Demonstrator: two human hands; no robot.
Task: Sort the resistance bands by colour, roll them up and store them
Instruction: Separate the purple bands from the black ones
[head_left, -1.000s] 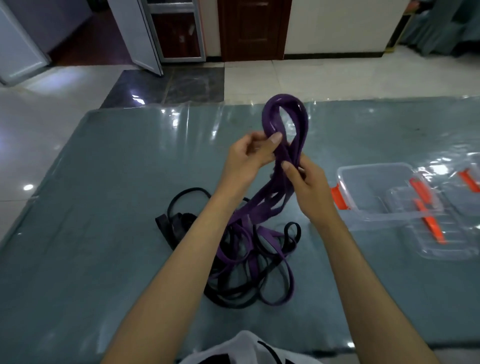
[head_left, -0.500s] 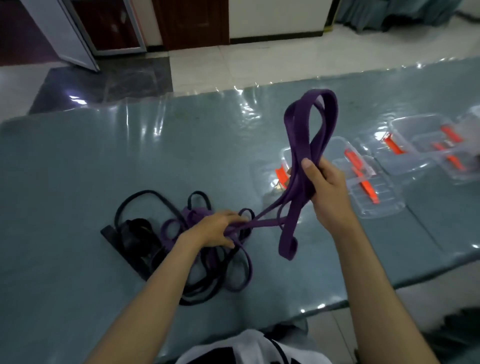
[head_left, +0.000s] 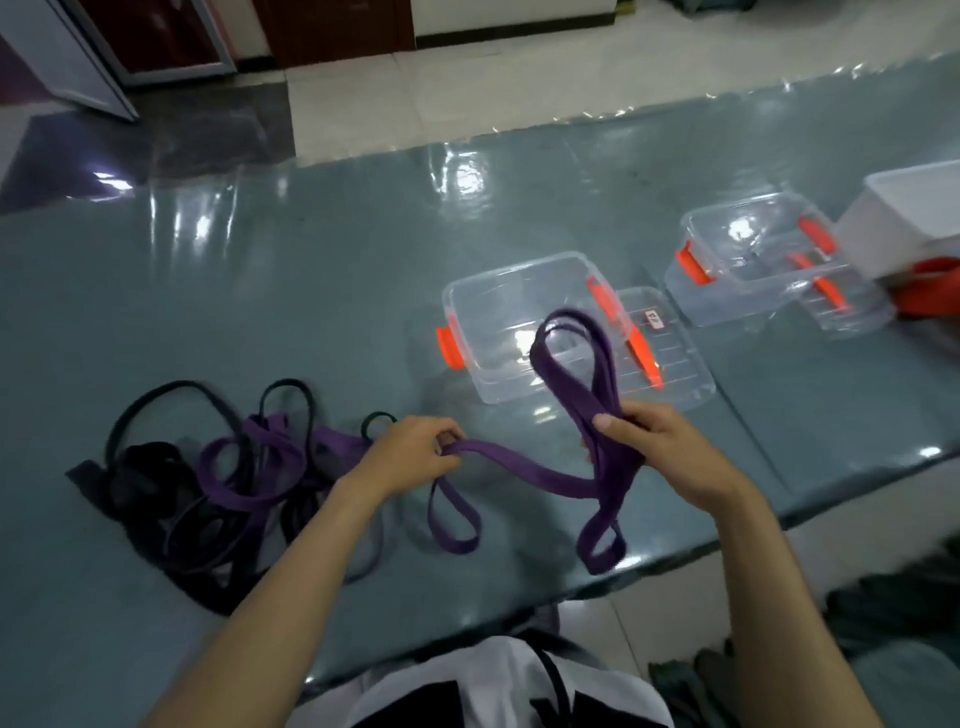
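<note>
Grey glossy bench (head_left: 260, 291): tangled black and purple bands (head_left: 218, 478) at left. Right hand (head_left: 655, 451) and left hand (head_left: 410, 457) both clamped on 1 purple band (head_left: 524, 470), held above bench near clear box (head_left: 519, 327).

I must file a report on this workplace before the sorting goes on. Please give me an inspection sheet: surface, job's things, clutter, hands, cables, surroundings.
Surface: grey-green table under a glossy clear cover, with glare spots.
Job's things: purple band held in folded loops between both hands; tangled pile of black and purple bands on the left; near clear box with orange latches, open and holding no bands, its lid beside it; far clear box, also open.
Clutter: white tub at the right edge, an orange thing under it.
Hands: left hand pinches the band's strand; right hand grips the gathered loops.
Cables: nothing seen.
Surroundings: tiled floor, dark wooden door behind.
</note>
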